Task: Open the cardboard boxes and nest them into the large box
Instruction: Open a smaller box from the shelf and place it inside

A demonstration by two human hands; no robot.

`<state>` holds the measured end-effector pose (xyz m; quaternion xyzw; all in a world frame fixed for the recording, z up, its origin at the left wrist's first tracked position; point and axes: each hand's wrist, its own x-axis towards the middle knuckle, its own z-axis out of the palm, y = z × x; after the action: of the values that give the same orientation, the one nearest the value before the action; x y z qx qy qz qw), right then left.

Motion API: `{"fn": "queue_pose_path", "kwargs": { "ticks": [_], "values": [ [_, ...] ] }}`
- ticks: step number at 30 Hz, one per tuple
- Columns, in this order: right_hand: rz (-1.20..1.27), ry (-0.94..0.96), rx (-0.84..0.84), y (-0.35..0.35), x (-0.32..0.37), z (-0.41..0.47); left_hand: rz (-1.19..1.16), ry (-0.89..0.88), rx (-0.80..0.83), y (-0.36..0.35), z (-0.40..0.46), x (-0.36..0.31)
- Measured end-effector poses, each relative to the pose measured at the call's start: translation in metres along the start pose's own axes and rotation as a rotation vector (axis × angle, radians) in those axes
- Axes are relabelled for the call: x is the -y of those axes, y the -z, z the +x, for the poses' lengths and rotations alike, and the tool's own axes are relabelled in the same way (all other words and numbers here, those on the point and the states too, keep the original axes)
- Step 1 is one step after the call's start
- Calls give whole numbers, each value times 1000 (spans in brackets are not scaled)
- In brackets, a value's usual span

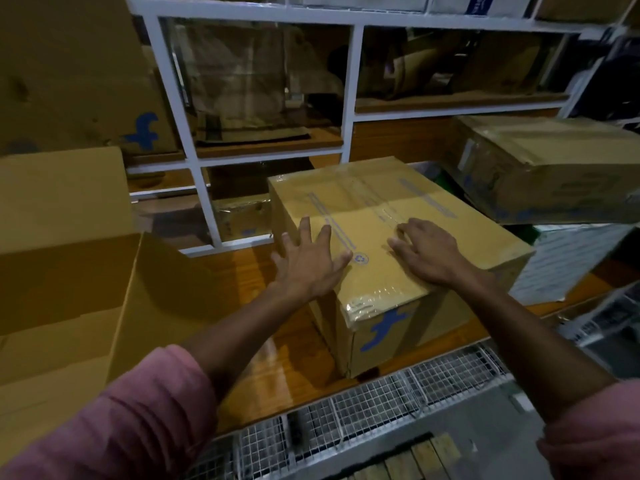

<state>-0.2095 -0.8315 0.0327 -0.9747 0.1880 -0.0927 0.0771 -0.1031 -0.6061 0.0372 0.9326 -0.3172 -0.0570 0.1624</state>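
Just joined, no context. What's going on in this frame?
A person is working on a taped cardboard box on a wooden bench. The left hand lies spread over its top left edge, and the right hand rests on the taped seam. The box is still sealed. A large open box waits on the left.

Tan taped box (pixel 381 216), blue logo; seemingly pink sleeves (pixel 131 420).

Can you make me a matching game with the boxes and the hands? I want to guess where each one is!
Things:
1. taped box
2. open box
3. left hand
4. right hand

Places:
A. flat on top of the taped box
B. far left, flaps up
C. middle of the wooden table
D. spread over the taped box's left edge

Pairs: 1-C, 2-B, 3-D, 4-A
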Motion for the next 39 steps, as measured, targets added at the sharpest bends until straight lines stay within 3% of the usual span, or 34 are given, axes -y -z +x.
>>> {"fn": "queue_pose_path", "kwargs": {
  "ticks": [8, 15, 26, 34, 39],
  "values": [
    [-63, -106, 107, 8, -74, 98, -26, 133, -5, -14, 73, -1],
    [50, -119, 154, 12, -111, 150, -83, 294, -87, -12, 107, -7],
    [183, -13, 127, -12, -51, 142, -15, 308, -162, 29, 100, 66],
    [116, 35, 116, -9, -29, 127, 92, 329, -115, 14, 82, 80],
    [40, 84, 107, 6, -10, 69, 151, 346, -79, 16, 74, 80]
  ]
}}
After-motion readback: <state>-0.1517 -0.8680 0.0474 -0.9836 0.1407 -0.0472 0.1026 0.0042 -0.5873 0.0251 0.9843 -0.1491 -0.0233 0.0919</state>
